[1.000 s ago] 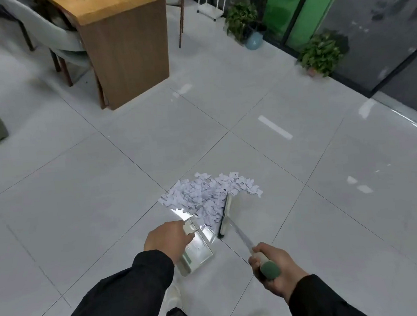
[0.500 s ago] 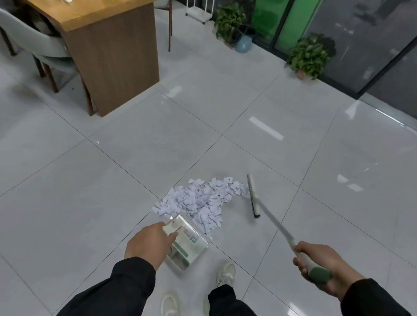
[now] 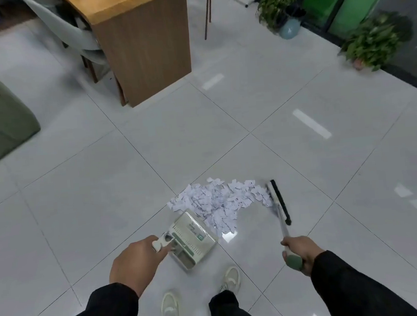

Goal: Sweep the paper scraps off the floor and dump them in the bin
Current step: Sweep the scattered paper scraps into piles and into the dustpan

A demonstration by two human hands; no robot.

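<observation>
We stand on the grey tiled floor [image 3: 225, 136] with the paper scraps [image 3: 219, 203] heaped just ahead of our shoes, the dustpan [image 3: 193, 238] touching the heap's near edge and the broom head [image 3: 279, 202] at its right edge. Our left hand [image 3: 135, 261] grips the dustpan handle and our right hand [image 3: 301, 250] is wrapped round the broom handle. We should keep the pan's lip flat on the tile and draw short, low strokes leftward, so no scraps slip under.

Blurred broom head [image 3: 278, 201] beyond the right hand [image 3: 301, 250], dustpan handle [image 3: 162, 243] partly swallowed by the left hand [image 3: 136, 263], unreadable green label [image 3: 201, 237] past that grip, table [image 3: 128, 3] cropped along the top edge.
</observation>
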